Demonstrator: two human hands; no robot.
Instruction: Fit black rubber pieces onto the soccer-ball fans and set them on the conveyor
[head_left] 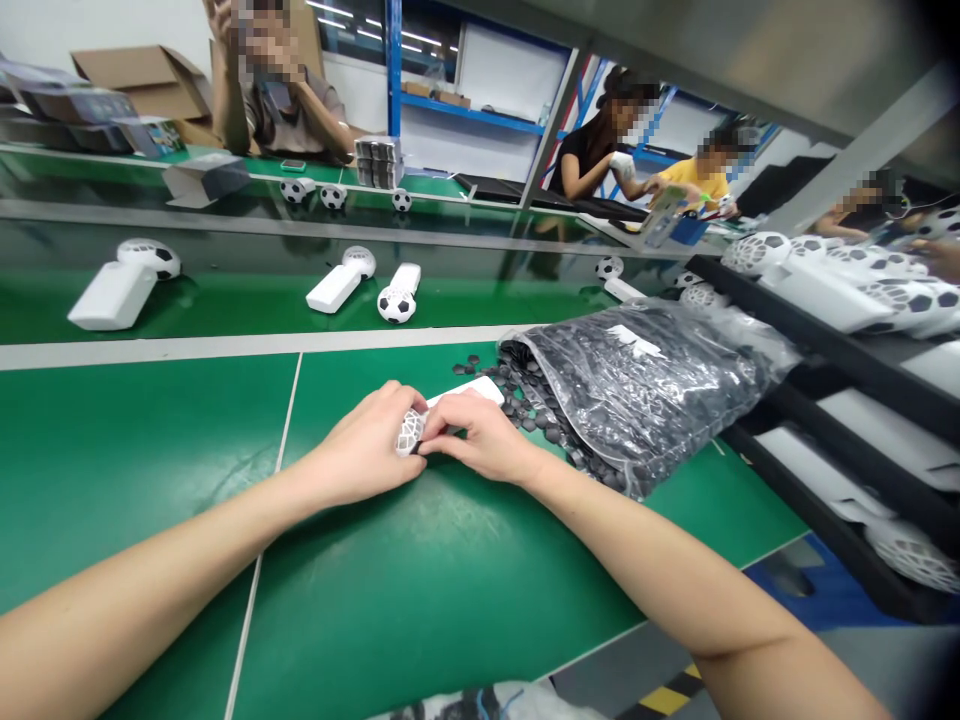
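Note:
My left hand [364, 447] is closed around the round lattice head of a white soccer-ball device [410, 431], low over the green table. The device's white handle [486, 391] points away to the right, partly hidden behind my fingers. With thumb and forefinger pinched, my right hand [484, 437] presses against the near side of the lattice head. A small black piece [418, 449] shows at those fingertips, mostly covered. Just right of my hands, loose black pieces [529, 400] spill from the mouth of a clear plastic bag [652, 375].
Across the pale strip, several soccer-ball devices [334, 288] lie on a green conveyor [247, 305]. A black rack [832, 440] holding more white devices stands at the right. Several people sit beyond the line, near a stack of packages [377, 162] and an open carton [146, 85].

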